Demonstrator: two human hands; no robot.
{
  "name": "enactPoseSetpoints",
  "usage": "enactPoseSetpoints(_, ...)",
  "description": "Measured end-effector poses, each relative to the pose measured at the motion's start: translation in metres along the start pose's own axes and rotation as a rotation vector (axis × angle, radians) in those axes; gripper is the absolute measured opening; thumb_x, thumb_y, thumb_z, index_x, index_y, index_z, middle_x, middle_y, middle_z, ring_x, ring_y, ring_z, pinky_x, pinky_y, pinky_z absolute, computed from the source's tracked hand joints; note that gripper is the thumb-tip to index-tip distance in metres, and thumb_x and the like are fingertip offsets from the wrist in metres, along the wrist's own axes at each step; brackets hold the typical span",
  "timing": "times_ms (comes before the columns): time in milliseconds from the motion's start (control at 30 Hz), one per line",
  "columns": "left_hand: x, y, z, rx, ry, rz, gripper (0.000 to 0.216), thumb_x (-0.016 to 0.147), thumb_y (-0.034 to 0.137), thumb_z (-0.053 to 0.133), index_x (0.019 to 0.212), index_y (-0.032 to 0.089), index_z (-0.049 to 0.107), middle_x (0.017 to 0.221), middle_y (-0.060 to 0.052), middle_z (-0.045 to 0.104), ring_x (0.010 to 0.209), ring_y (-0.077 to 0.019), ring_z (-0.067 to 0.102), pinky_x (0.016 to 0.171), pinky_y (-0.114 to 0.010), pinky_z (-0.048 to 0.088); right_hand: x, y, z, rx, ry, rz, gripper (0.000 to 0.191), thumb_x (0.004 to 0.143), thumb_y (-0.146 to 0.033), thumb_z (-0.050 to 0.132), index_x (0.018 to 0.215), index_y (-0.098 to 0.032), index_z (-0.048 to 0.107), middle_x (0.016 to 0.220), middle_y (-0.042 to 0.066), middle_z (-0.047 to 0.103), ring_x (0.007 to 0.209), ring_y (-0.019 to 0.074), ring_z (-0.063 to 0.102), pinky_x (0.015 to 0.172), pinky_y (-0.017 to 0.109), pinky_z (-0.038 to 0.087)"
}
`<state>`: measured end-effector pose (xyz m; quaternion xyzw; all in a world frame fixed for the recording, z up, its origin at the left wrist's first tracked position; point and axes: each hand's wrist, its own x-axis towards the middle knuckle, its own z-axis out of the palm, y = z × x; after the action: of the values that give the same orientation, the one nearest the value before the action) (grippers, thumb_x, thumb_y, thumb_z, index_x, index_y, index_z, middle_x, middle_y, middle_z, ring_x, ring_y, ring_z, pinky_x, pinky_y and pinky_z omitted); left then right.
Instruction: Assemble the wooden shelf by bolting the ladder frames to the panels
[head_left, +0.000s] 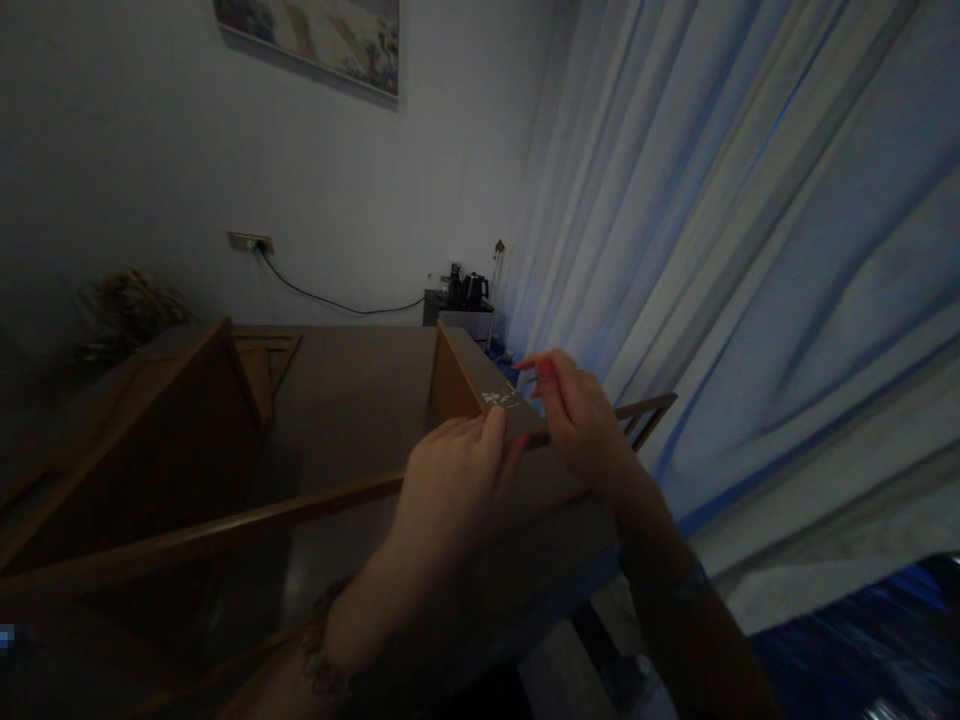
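Note:
A flat brown box (465, 385) with small white print on its upper edge stands on the dark wooden table (352, 400). My left hand (450, 480) grips the near end of the box, thumb on its top edge. My right hand (577, 415) pinches the same edge from the right side, fingers curled, red-painted nails showing. Both hands hold the box tilted up over the table's right part.
A wooden chair back (150, 440) stands at the left, and a chair rail (225, 530) runs below my hands. A kettle set (469, 292) sits on a small stand by the far wall. Light curtains (750, 250) hang on the right. A cable (330, 300) runs along the wall.

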<state>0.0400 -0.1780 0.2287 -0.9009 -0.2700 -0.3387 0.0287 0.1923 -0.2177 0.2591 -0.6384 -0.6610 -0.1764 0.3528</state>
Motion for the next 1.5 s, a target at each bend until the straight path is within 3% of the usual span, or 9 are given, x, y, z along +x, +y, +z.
enactPoseSetpoints(133,0.0,0.0,0.0,-0.024,-0.034,0.008,0.017,0.092,0.03,0.042,0.087,0.017,0.052,0.078,-0.005,0.069,0.069,-0.0172,0.064,0.06,-0.027,0.043,0.043,0.001,0.013,-0.137,-0.407,-0.151,0.024,0.098,-0.019,0.033,0.108,-0.016,0.055,0.11,0.009,0.059,0.103,0.0177,0.056,0.08,0.029,0.045)
enactPoseSetpoints(200,0.001,0.0,-0.001,-0.027,-0.048,0.002,0.016,0.091,0.03,0.044,0.088,0.017,0.052,0.08,-0.006,0.069,0.071,-0.0185,0.064,0.061,-0.028,0.044,0.058,-0.001,0.024,-0.26,-0.59,-0.184,0.019,0.094,-0.015,0.042,0.101,-0.015,0.059,0.106,0.011,0.061,0.102,0.0197,0.057,0.075,0.028,0.046)
enactPoseSetpoints(433,0.0,-0.002,-0.003,-0.006,-0.11,0.012,0.017,0.091,0.021,0.036,0.088,0.017,0.052,0.082,-0.006,0.068,0.073,-0.0178,0.063,0.066,-0.029,0.048,0.086,-0.008,0.049,-0.362,-0.863,-0.244,0.014,0.08,-0.004,0.058,0.072,-0.014,0.064,0.071,0.006,0.066,0.064,0.0155,0.061,0.06,0.026,0.042)
enactPoseSetpoints(567,-0.001,-0.003,-0.006,-0.038,-0.165,0.016,0.019,0.09,0.02,0.034,0.09,0.016,0.052,0.083,-0.006,0.067,0.072,-0.019,0.062,0.067,-0.032,0.05,0.085,-0.007,0.055,-0.359,-0.932,-0.257,0.009,0.08,-0.008,0.062,0.074,-0.015,0.066,0.066,0.002,0.066,0.057,0.0127,0.058,0.057,0.024,0.04)
enactPoseSetpoints(667,0.0,-0.004,-0.011,-0.067,-0.206,0.021,0.02,0.089,0.018,0.033,0.097,0.015,0.051,0.085,-0.007,0.067,0.07,-0.0182,0.062,0.065,-0.031,0.05,0.082,-0.005,0.056,-0.363,-0.942,-0.26,0.005,0.08,-0.011,0.064,0.081,-0.015,0.067,0.074,0.004,0.068,0.062,0.0135,0.06,0.058,0.024,0.039)
enactPoseSetpoints(833,0.001,-0.006,-0.018,-0.113,-0.248,0.014,0.029,0.086,0.013,0.034,0.112,0.013,0.044,0.084,-0.007,0.067,0.07,-0.0172,0.064,0.066,-0.029,0.052,0.085,-0.005,0.058,-0.412,-1.013,-0.205,0.012,0.085,-0.019,0.06,0.083,-0.012,0.069,0.077,0.008,0.07,0.065,0.0168,0.063,0.057,0.026,0.04)
enactPoseSetpoints(1033,0.0,-0.006,-0.023,-0.104,-0.324,-0.04,0.026,0.088,0.015,0.031,0.111,0.017,0.043,0.084,-0.005,0.066,0.074,-0.0161,0.065,0.072,-0.029,0.052,0.088,-0.01,0.057,-0.449,-1.072,-0.208,0.02,0.081,-0.021,0.064,0.095,-0.008,0.069,0.1,0.015,0.07,0.083,0.0207,0.065,0.064,0.026,0.041)
enactPoseSetpoints(1300,-0.001,-0.009,-0.023,-0.104,-0.306,-0.019,0.029,0.089,0.019,0.031,0.116,0.016,0.042,0.083,-0.006,0.066,0.079,-0.0168,0.066,0.076,-0.029,0.053,0.087,-0.019,0.052,-0.485,-1.089,-0.236,0.028,0.082,-0.023,0.063,0.104,-0.007,0.067,0.103,0.016,0.069,0.085,0.0219,0.064,0.063,0.027,0.04)
enactPoseSetpoints(1500,-0.001,-0.009,-0.024,-0.057,-0.284,0.019,0.032,0.09,0.02,0.033,0.121,0.017,0.042,0.085,-0.005,0.068,0.076,-0.0149,0.065,0.069,-0.024,0.051,0.086,-0.018,0.053,-0.469,-1.063,-0.242,0.028,0.087,-0.017,0.054,0.111,-0.006,0.065,0.108,0.017,0.068,0.09,0.0218,0.064,0.067,0.027,0.042)
